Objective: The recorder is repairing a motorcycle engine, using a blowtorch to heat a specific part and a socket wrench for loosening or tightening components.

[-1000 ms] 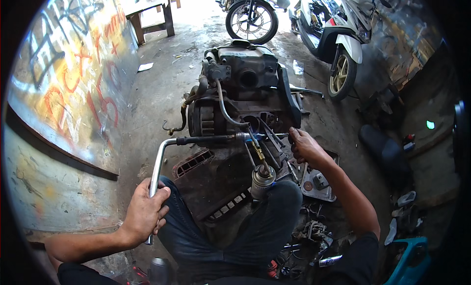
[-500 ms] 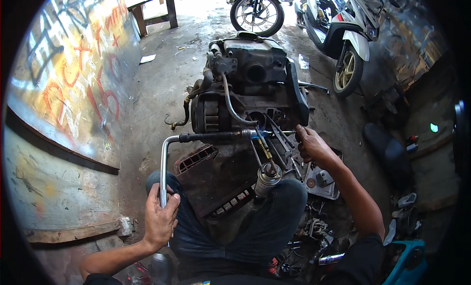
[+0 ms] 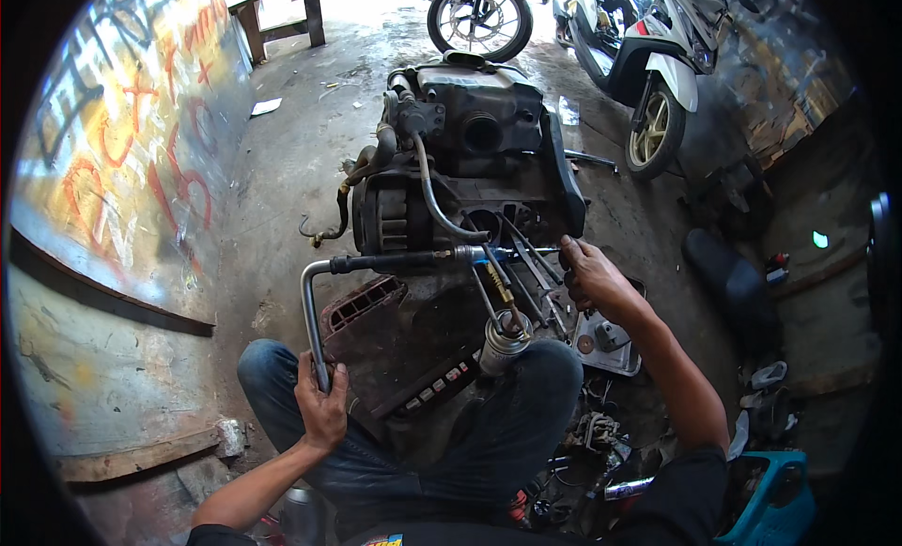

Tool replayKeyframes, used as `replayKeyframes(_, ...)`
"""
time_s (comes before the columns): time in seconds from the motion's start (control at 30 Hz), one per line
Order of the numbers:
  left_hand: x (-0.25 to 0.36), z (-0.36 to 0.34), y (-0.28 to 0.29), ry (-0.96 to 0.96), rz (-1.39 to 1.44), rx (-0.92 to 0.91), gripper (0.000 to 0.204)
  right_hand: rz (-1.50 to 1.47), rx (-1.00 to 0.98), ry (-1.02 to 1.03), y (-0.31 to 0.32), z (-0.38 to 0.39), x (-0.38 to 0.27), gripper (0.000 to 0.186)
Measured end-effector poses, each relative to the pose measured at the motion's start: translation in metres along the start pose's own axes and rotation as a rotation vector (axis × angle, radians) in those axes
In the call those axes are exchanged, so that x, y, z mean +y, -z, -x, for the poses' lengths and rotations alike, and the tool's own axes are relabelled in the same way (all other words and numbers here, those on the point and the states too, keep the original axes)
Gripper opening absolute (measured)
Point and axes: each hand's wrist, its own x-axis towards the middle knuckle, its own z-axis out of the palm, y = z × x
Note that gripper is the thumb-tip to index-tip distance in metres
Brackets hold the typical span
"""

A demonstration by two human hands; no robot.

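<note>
A bent metal pipe (image 3: 309, 306) with a black sleeve along its upper run reaches across in front of me. My left hand (image 3: 321, 402) is closed round its lower end. At the far end of the pipe is a silver fitting, with a blue glow or blue part (image 3: 485, 255) beside it that I cannot make out fully. My right hand (image 3: 590, 275) pinches a thin silver rod (image 3: 548, 251), roughly in line with that end. Below them, a metal can (image 3: 504, 351) with a rod-like top stands near my right knee. Several slim metal tools (image 3: 534, 281) lean close by.
Beyond my hands sits a dismantled engine (image 3: 470, 147) with a hose. A grey metal tray (image 3: 615, 344) with parts lies to the right, above a heap of loose parts (image 3: 597, 433). A white scooter (image 3: 658, 62) and another motorcycle's wheel (image 3: 481, 20) stand behind.
My left hand and the pipe's lower end have shifted slightly right, with the pipe tilted more. My left knee has swung outward. The right hand keeps its hold, and the view has shifted a little.
</note>
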Motion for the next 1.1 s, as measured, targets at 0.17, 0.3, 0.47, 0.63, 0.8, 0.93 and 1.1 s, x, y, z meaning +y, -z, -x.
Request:
replayKeyframes(0.17,-0.007,-0.004,-0.001,-0.12,-0.178,0.048,0.015,-0.066,-0.02,-0.016,0.0,0.002,-0.001,0.041)
replayKeyframes(0.3,-0.002,-0.001,-0.001,0.011,-0.255,0.084,0.03,-0.103,-0.039,-0.017,0.0,0.002,0.0,0.04)
replayKeyframes(0.47,0.003,0.003,-0.013,0.083,-0.368,0.206,0.05,-0.132,-0.022,-0.034,-0.004,0.001,0.0,0.036)
replayKeyframes(0.63,0.012,0.001,-0.032,0.134,-0.062,0.517,0.068,-0.128,-0.024,-0.014,-0.001,0.002,0.001,0.037)
replayKeyframes(0.8,-0.033,0.002,-0.016,0.293,0.097,0.379,0.061,0.013,-0.04,-0.013,0.008,-0.005,0.006,0.047)
replayKeyframes(0.93,-0.086,-0.015,-0.028,-0.205,-0.486,0.589,0.052,-0.109,-0.017,-0.005,-0.004,0.001,-0.003,0.035)
replayKeyframes(1.1,-0.062,-0.03,-0.049,0.005,-0.043,0.637,0.057,-0.101,-0.005,-0.012,-0.002,0.001,0.001,0.035)
